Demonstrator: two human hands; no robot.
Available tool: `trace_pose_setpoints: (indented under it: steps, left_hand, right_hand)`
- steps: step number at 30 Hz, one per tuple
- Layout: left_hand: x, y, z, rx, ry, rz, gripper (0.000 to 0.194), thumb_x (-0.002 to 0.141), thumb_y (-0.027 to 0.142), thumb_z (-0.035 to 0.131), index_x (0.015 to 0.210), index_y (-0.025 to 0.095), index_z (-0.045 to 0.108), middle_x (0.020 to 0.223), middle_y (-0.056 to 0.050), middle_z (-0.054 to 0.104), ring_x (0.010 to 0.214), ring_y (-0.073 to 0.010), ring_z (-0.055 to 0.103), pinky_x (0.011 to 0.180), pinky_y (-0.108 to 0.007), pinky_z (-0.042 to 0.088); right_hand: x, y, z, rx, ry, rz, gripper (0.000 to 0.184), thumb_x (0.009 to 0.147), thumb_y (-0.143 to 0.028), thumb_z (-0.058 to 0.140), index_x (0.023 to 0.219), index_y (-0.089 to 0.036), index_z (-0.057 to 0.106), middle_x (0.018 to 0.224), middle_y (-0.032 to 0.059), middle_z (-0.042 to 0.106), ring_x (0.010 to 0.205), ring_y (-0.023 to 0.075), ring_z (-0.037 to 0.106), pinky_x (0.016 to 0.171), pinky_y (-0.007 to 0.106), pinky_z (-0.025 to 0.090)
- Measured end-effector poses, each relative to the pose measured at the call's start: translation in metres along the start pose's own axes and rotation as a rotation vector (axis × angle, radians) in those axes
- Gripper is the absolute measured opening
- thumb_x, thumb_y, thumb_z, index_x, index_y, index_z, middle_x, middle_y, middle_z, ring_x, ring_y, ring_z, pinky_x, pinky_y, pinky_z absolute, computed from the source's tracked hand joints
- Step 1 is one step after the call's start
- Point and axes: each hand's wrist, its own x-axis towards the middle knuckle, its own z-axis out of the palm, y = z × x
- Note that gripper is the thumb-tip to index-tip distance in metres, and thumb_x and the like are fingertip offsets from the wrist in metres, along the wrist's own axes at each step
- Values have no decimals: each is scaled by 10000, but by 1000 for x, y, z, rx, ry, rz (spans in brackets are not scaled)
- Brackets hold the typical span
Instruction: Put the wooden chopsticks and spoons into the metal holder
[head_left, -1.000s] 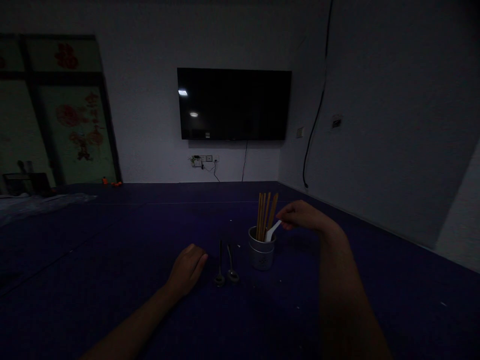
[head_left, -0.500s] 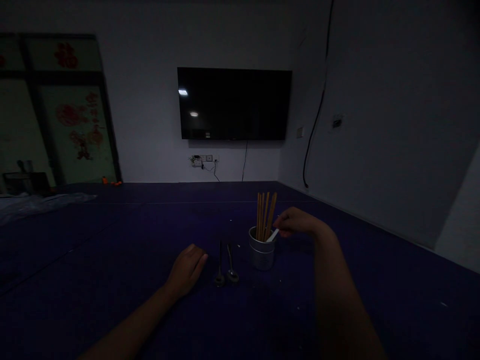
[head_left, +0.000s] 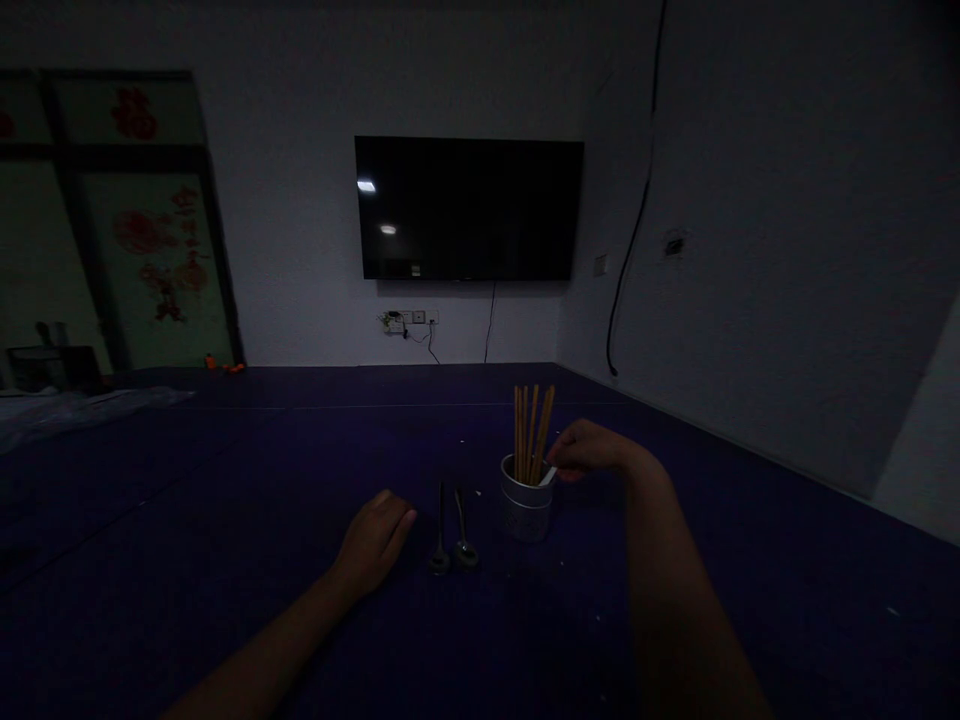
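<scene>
My right hand [head_left: 586, 449] pinches a slim white utensil [head_left: 549, 476] at the right rim of a round metal holder [head_left: 526, 512]. The utensil's lower end is hidden inside the holder, so I cannot tell its exact kind. Several wooden chopsticks [head_left: 532, 435] stand upright in the same holder. My left hand [head_left: 376, 538] rests palm down on the table, holding nothing. Just right of it lie two metal spoons, one [head_left: 440, 540] beside the other [head_left: 464, 540], bowls toward me and apart from the hand.
The dark blue table [head_left: 300, 460] reaches back to the wall, with small white specks on it. Crumpled clear plastic [head_left: 97, 408] and a dark box [head_left: 56, 368] are at the far left. Small orange things [head_left: 225, 367] lie by the door. A television [head_left: 469, 208] hangs on the wall.
The white utensil has gone lower into the holder and less of it shows. My right hand has dipped slightly with it. My left hand and the spoons have stayed put.
</scene>
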Motion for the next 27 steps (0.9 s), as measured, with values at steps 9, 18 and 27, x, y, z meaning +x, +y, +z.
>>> trace_pose_setpoints:
  steps: [9, 18, 27]
  left_hand:
    - [-1, -2, 3, -2, -21, -3, 399, 961, 362, 250, 769, 195, 557, 739, -46, 600, 730, -168, 525, 678, -310, 442]
    - [-1, 0, 3, 0, -33, -15, 395, 962, 361, 254, 795, 195, 571, 753, -47, 607, 740, -170, 531, 686, -309, 450]
    - [0, 1, 2, -13, -56, -25, 396, 963, 361, 246, 758, 195, 541, 743, -43, 597, 732, -171, 531, 657, -299, 440]
  right_hand:
    - [2, -2, 4, 0, -63, 25, 171, 665, -84, 618, 507, -144, 640, 462, -2, 609, 446, 100, 579, 468, 171, 468]
    - [4, -1, 6, -21, -49, 48, 81, 628, -131, 689, 555, -142, 657, 478, 0, 613, 443, 89, 563, 467, 168, 469]
    - [4, -2, 4, -48, -30, 70, 165, 674, -196, 695, 538, -140, 619, 469, -1, 599, 406, 82, 542, 433, 168, 445]
